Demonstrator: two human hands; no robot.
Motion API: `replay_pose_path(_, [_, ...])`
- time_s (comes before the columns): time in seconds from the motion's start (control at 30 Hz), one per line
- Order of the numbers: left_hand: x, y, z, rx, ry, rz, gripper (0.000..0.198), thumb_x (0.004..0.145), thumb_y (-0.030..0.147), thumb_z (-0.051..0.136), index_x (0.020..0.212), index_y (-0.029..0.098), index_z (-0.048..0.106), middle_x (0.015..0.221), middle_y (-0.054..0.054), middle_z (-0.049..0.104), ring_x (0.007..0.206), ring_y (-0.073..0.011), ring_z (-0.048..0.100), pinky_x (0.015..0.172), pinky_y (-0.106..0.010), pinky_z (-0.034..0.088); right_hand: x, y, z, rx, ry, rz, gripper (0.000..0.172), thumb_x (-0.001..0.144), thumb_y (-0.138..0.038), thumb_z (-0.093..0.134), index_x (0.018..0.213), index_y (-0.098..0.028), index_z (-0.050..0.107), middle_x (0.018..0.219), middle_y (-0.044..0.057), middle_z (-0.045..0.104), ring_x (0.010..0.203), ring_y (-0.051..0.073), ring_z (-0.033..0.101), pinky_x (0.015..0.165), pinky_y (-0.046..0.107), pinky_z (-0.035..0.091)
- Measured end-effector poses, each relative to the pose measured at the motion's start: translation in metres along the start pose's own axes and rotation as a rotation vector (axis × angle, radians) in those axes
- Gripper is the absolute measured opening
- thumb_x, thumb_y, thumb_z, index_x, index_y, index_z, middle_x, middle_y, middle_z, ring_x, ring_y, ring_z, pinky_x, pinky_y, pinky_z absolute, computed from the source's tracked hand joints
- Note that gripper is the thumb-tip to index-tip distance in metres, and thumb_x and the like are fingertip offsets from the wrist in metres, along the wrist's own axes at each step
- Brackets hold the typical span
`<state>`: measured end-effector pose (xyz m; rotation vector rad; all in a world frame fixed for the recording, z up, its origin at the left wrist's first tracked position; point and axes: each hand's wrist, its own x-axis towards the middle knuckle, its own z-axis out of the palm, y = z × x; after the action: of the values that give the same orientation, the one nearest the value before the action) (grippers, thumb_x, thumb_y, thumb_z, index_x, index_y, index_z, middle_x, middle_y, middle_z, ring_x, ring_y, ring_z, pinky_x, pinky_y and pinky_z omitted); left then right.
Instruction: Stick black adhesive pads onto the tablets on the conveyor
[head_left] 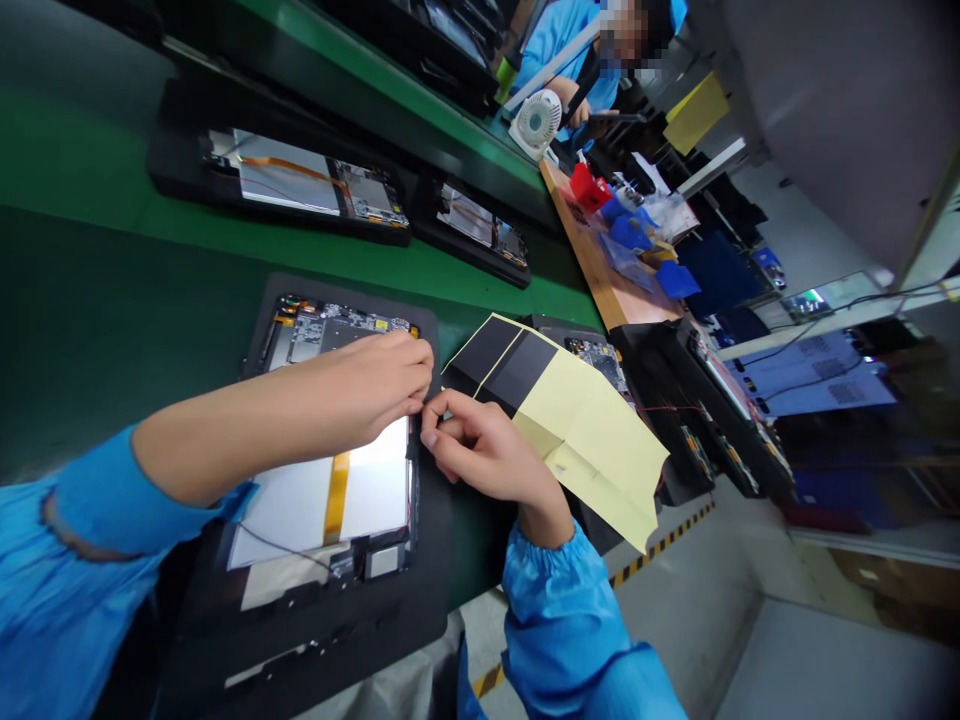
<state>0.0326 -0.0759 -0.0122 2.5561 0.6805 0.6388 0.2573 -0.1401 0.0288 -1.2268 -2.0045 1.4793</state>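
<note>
An opened tablet [322, 500], with a white battery, an orange strip and a circuit board, lies in a black tray [420, 560] on the green belt. My left hand [375, 385] hovers over the tablet's right edge, fingertips pinched together. My right hand [480, 450] is closed on a yellow backing sheet [592, 430] that carries black adhesive patches [510, 365]. The fingertips of both hands meet at the sheet's near corner. What the left fingers pinch is too small to make out.
Further tablets in black trays [300, 185] [480, 230] lie farther along the belt [90, 260], another [600, 360] under the yellow sheet. A wooden bench [600, 270] holds red and blue bins. A white fan [536, 122] and a co-worker in blue [577, 60] are at the back.
</note>
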Motion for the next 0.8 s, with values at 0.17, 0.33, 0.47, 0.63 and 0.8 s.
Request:
replay_pose_path(0.17, [0.001,0.002,-0.003,-0.009,-0.027,-0.014,0.023,0.103,0.019,0.051,0.081,0.021,0.058,0.095,-0.007,0.064,0.086,-0.0245,0.056,0.083,-0.04,0.046,0.001,-0.001,0.004,-0.062,0.041,-0.008,0.005,0.102,-0.026,0.06,0.099,-0.024,0.056,0.054,-0.013,0.05,0.047,0.008,0.039,0.052,0.021,0.033])
replay_pose_path(0.33, [0.001,0.002,-0.004,-0.018,-0.028,-0.022,0.023,0.103,0.019,0.05,0.082,0.021,0.059,0.095,-0.008,0.064,0.085,-0.0248,0.055,0.082,-0.04,0.045,-0.003,0.001,0.009,-0.112,0.094,-0.019,0.011,0.105,-0.033,0.06,0.1,-0.025,0.055,0.054,-0.014,0.042,0.048,0.009,0.036,0.053,0.022,0.031])
replay_pose_path(0.47, [0.0,0.001,-0.003,-0.011,-0.021,-0.014,0.025,0.105,0.02,0.048,0.082,0.021,0.059,0.095,-0.008,0.065,0.085,-0.0242,0.055,0.082,-0.041,0.046,-0.007,0.004,0.011,-0.112,0.116,-0.05,0.012,0.107,-0.034,0.057,0.101,-0.025,0.054,0.056,-0.013,0.043,0.05,0.01,0.037,0.056,0.024,0.033])
replay_pose_path(0.63, [0.0,0.0,0.0,-0.033,-0.008,-0.012,0.025,0.105,0.02,0.048,0.082,0.021,0.059,0.098,-0.009,0.066,0.086,-0.0247,0.055,0.082,-0.041,0.046,-0.007,0.005,0.011,-0.154,0.132,-0.091,0.011,0.107,-0.033,0.057,0.1,-0.025,0.053,0.056,-0.013,0.038,0.051,0.01,0.033,0.058,0.025,0.032])
replay_pose_path(0.8, [0.0,0.002,-0.001,-0.02,-0.019,-0.012,0.025,0.104,0.018,0.048,0.081,0.021,0.058,0.098,-0.01,0.065,0.086,-0.0255,0.054,0.081,-0.041,0.044,-0.004,0.004,0.018,-0.233,0.187,-0.084,0.01,0.106,-0.031,0.058,0.098,-0.025,0.057,0.056,-0.013,0.037,0.051,0.011,0.036,0.059,0.025,0.032])
